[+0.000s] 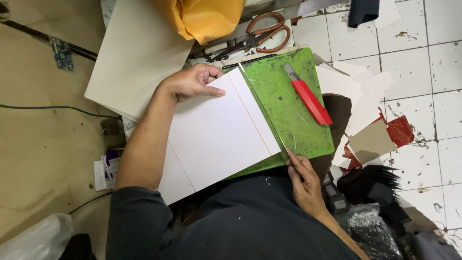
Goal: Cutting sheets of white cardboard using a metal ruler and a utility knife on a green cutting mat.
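A white card sheet lies across a green cutting mat on my lap. My left hand presses its fingers on the sheet's far corner. My right hand pinches the near end of a thin clear strip, perhaps a ruler, lying along the sheet's right edge. A narrow cut band of card runs parallel beside that edge. A red utility knife rests on the mat, apart from both hands.
A stack of cream boards lies at the upper left, a yellow bag and orange-handled scissors behind the mat. Card offcuts and red scraps litter the white tiled floor at right. Dark bags sit at lower right.
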